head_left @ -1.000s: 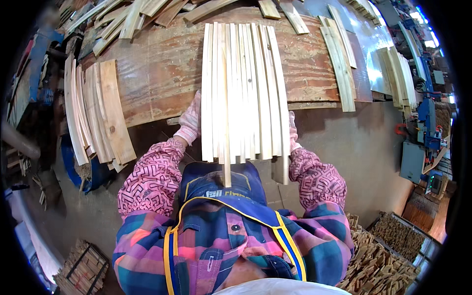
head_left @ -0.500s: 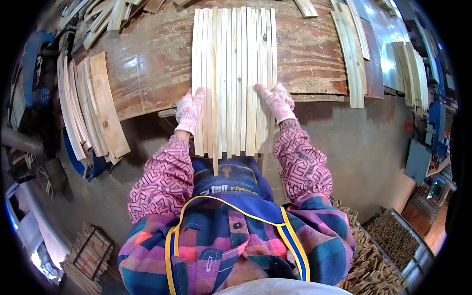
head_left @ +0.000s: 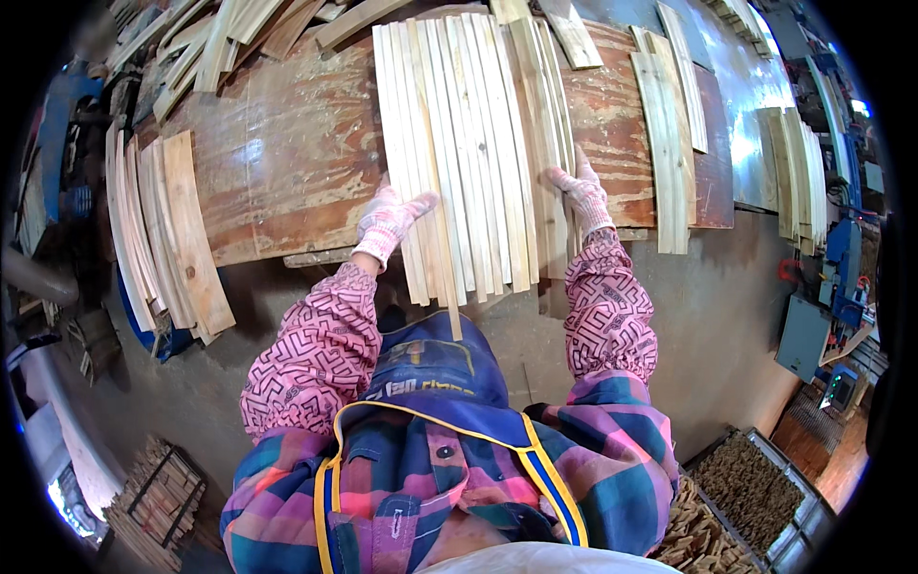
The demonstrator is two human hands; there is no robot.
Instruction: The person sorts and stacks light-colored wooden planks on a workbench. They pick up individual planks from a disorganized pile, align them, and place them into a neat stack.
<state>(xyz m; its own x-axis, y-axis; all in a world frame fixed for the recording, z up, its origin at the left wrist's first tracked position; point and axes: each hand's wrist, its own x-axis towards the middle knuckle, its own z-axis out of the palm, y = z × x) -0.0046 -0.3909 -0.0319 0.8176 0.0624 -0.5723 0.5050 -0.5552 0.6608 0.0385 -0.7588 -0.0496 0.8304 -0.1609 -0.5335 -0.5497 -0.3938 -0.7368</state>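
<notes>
Head feed on my end: a row of pale wood strips (head_left: 464,153) lies lengthwise on the desk (head_left: 287,163), near ends overhanging its front edge, straight ahead of the apron (head_left: 435,359). 1 strip pokes out past the others toward it. Right side of the row ends in a few side boards (head_left: 547,143), 1 of them showing a wider face

Hands: 2, both gloved pink and white. Left hand (head_left: 394,220) grasps the left edge of the row, thumb across the top; I can't see the fingers underneath. Right hand (head_left: 581,191) grips the side boards, thumb on top, fingers along the outer edge

Around: a board stack (head_left: 167,239) at far left, 1 more board group (head_left: 665,143) to the right on the desk, loose offcuts (head_left: 234,38) at the far side, a stick crate (head_left: 751,483) lower right
</notes>
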